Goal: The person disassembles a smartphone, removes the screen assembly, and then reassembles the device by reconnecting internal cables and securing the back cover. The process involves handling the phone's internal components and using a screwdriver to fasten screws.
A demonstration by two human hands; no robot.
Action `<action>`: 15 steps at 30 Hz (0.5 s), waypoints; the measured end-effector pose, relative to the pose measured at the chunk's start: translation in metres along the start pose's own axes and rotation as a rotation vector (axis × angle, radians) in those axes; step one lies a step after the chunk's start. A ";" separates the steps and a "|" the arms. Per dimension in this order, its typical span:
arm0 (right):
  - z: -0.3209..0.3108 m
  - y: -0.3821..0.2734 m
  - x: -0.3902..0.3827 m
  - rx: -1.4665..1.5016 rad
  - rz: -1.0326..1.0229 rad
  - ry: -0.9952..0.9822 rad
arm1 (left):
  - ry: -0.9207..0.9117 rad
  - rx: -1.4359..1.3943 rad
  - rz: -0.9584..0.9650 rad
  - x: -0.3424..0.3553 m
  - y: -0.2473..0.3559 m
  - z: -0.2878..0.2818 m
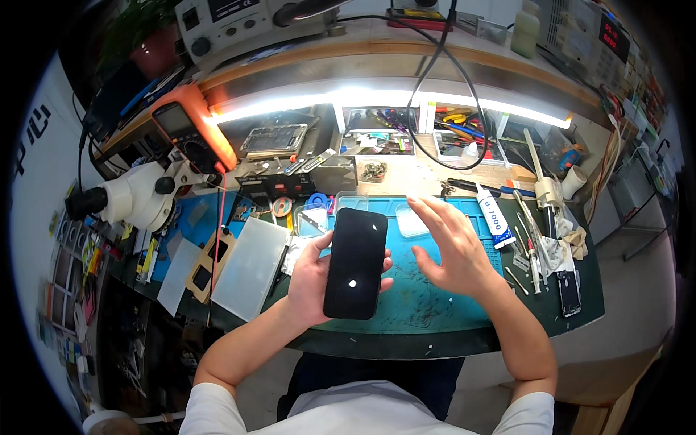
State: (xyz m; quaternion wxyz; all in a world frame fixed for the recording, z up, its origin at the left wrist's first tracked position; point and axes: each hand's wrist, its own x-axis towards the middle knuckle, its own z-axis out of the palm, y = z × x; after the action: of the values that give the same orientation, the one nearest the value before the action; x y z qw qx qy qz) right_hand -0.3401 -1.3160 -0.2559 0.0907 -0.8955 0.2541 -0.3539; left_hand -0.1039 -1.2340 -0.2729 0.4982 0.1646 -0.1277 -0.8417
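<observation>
A black smartphone (pixel 353 254) stands nearly upright in my left hand (pixel 310 283), its dark glass front toward me with a white spot low on the screen. The thumb lies along the phone's left edge and fingertips curl round its right edge. To the right of the phone, my right hand (pixel 453 246) is raised over the blue work mat (pixel 428 308), fingers stretched out and thumb apart, holding nothing. Beyond that hand's fingers sits a small clear plastic box (pixel 412 220). A white and blue glue tube (pixel 494 217) lies to its right.
A frosted plastic case (pixel 250 268) lies left of the mat. An orange multimeter (pixel 192 127) and a white microscope (pixel 134 196) stand at the left. At the right are a syringe (pixel 534 268), another phone part (pixel 569 293) and several tools. A black cable (pixel 478 101) loops down from above.
</observation>
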 end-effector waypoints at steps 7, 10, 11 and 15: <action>0.005 0.026 -0.011 -0.125 0.250 0.163 | 0.049 0.053 -0.002 0.019 -0.003 -0.013; 0.014 0.026 -0.013 -0.206 0.288 0.112 | 0.077 0.032 0.010 0.018 -0.002 -0.013; 0.016 0.023 -0.012 -0.243 0.269 0.086 | 0.091 0.011 0.023 0.016 -0.003 -0.014; 0.028 0.024 -0.014 -0.251 0.280 0.042 | 0.163 -0.006 0.065 0.014 -0.006 -0.010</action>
State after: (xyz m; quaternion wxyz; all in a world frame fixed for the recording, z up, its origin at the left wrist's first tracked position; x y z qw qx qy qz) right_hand -0.3392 -1.3294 -0.2930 0.0216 -0.8482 0.4201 -0.3218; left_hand -0.1111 -1.2444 -0.2861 0.5346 0.2266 -0.0896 -0.8092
